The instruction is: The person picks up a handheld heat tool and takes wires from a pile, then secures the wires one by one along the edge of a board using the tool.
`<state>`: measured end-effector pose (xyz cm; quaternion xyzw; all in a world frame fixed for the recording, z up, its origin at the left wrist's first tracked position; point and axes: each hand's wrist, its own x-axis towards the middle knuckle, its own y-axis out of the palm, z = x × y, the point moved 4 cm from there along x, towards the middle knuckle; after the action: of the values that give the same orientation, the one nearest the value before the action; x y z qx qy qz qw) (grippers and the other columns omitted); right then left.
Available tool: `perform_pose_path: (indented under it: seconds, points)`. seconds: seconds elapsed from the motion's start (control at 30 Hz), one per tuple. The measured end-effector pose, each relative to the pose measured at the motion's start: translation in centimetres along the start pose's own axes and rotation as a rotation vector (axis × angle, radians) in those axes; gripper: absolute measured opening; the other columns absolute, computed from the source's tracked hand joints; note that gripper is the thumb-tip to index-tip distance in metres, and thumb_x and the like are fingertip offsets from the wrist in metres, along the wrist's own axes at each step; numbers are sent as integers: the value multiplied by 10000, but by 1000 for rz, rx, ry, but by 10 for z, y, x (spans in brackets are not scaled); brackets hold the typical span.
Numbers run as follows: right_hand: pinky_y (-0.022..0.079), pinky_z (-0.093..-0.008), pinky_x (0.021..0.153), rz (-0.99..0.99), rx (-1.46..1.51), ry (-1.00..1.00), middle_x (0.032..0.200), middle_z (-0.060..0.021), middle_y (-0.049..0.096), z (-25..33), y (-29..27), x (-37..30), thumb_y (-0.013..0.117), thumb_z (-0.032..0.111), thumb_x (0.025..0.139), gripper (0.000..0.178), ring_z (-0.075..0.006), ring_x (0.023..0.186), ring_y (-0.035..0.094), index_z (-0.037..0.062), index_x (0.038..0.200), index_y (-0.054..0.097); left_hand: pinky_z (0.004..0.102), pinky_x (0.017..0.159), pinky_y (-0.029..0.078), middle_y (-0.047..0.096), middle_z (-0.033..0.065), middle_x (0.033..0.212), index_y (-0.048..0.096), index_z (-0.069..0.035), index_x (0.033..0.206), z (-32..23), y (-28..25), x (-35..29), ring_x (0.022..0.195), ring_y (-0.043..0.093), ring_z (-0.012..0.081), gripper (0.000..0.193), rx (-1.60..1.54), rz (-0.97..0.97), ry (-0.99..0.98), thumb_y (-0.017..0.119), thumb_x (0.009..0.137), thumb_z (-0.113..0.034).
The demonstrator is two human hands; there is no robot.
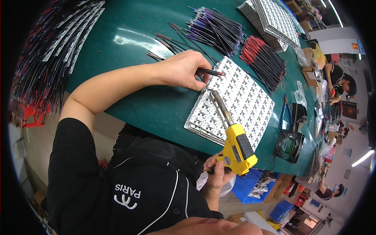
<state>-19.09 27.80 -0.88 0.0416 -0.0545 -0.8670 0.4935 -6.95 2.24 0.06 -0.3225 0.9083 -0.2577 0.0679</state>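
Observation:
My left hand (181, 69) is closed on a few thin black wires (209, 72) with red tips, held over the near-left corner of a white circuit-board panel (250, 102). This panel tops a small stack on the table and carries rows of small components. In my right hand (217, 175), closed around its grip, is a yellow-and-black soldering gun (236, 147). Its long metal tip points up toward my left fingertips at the panel's edge. Whether the tip touches a wire or the board, I cannot tell.
Bundles of black-purple wires (215, 31) and red-tipped black wires (263, 62) lie beyond the panel on the green table (156, 105). More panels (274, 21) are stacked farther back. Blue-handled pliers (285, 113) and a small fan (289, 145) lie right. Wired strips (55, 51) fill the left. Co-workers sit beyond.

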Motion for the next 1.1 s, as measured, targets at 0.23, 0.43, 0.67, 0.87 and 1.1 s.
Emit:
perform_pose_path:
  seconds: [0.23,0.43,0.67,0.87,1.1]
  points:
    - [375,-250,378,9,81,-80,552,-78,456,10,-3,6,532,232,860,430,-136,389,412,-89,1088,359,316,561,429,564,111,625,617,5,737,-3,-2,1,575,535,191,190,10,9,14,659,645,-156]
    - [379,-251,379,-21,78,-62,548,-71,449,10,-3,3,534,244,854,451,-135,391,415,-88,1094,344,317,651,434,561,110,827,581,18,865,2,2,-2,711,533,206,134,-41,100,40,602,789,-90]
    - [394,-256,382,-31,92,-85,547,-73,443,11,-7,-1,524,256,855,454,-135,388,416,-86,1093,343,292,690,418,542,109,823,509,20,968,-31,-49,-14,718,502,206,134,54,-389,109,479,900,-91]
    - [384,-248,372,-47,87,-99,542,-70,438,12,-9,-4,531,268,854,478,-132,381,414,-101,1104,358,311,708,463,628,142,807,589,-3,971,-16,-5,-15,752,604,221,216,-37,22,175,632,774,-82]
    - [380,-246,372,-52,73,-54,543,-67,442,10,-3,-12,568,298,842,549,-132,379,414,-114,1140,360,274,599,432,586,83,690,618,20,817,-16,0,-17,622,534,144,137,-26,91,-27,657,726,-75]
